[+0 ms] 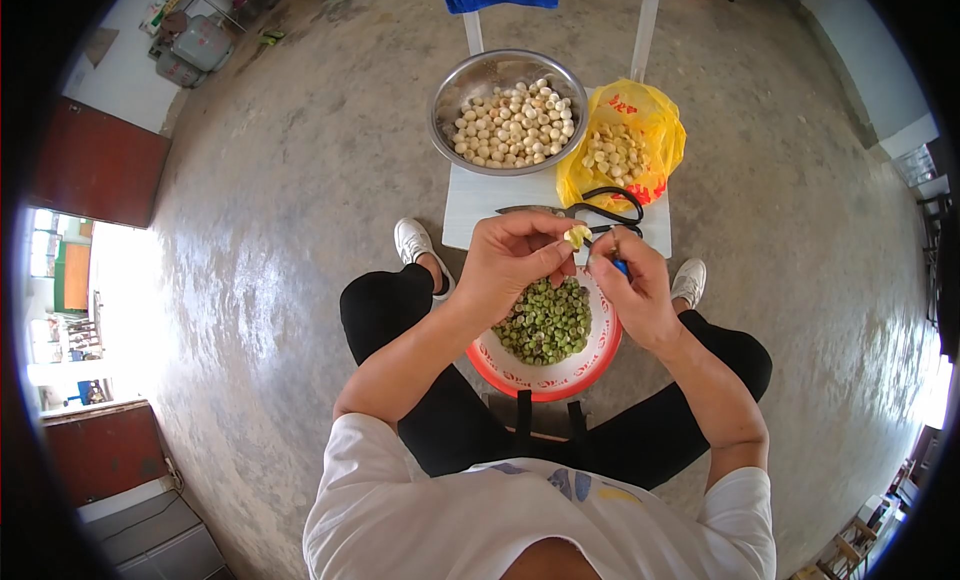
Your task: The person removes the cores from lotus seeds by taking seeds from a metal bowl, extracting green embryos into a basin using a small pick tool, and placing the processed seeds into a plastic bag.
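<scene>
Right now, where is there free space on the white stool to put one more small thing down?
A bare strip of the white stool lies below the steel bowl, left of the scissors. The right side is crowded by the yellow bag and scissors. The left hand and right hand, pinching a seed, hover over the red basin.

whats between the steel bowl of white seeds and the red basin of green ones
In the head view, scissors on the white stool, and both hands holding a seed.

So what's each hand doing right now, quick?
Left hand: closed on a small pale seed, pinched in the fingertips.
Right hand: closed on a little blue-handled tool, touching the seed.
</scene>
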The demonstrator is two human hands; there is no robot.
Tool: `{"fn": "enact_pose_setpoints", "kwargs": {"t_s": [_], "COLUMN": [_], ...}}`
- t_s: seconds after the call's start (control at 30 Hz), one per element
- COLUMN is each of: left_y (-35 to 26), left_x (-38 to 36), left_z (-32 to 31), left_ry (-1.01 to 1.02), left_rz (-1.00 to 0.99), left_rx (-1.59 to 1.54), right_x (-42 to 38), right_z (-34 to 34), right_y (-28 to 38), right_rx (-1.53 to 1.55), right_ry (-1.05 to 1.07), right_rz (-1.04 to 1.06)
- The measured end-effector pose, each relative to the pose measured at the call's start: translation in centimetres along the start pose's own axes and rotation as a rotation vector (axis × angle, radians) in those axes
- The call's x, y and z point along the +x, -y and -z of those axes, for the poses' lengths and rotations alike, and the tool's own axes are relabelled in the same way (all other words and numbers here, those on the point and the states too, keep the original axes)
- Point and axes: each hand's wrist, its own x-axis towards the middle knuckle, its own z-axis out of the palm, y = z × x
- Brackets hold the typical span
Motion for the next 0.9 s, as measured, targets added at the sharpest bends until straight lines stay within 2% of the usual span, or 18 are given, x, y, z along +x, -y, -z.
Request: {"fn": "enact_pose_setpoints", "kwargs": {"t_s": [0.17,0.3,0.5,0.6,0.7,0.8,0.9], "left_y": [0.3,0.2,0.3,0.1,0.6,0.9,1.4], "left_x": [0.0,-0.2,-0.1,-0.3,-0.3,-0.3,0.1], "left_z": [-0.4,-0.6,-0.7,-0.7,-0.7,-0.8,-0.9], "left_ry": [-0.048,-0.051,-0.041,-0.023,-0.038,-0.099,-0.139], "left_rz": [-0.244,-0.391,-0.494,-0.425,-0.329,-0.167,-0.164], "left_rx": [0.354,0.629,0.744,0.745,0.57,0.514,0.475], "right_x": [0.4,0.6,0.8,0.8,0.7,0.7,0.7], "right_z": [-0.1,-0.1,0.0,0.1,-0.1,-0.2,-0.2], "right_y": [0.8,0.2,0.1,0.1,0.2,-0.7,-0.9], "right_rx": [-0.333,-0.385,-0.452,-0.52,-0.604,-0.681,-0.784], "right_ry": [-0.172,-0.207,-0.197,-0.188,-0.186,-0.176,-0.151], "right_rz": [0.051,0.119,0.188,0.282,0.349,0.417,0.458]}}
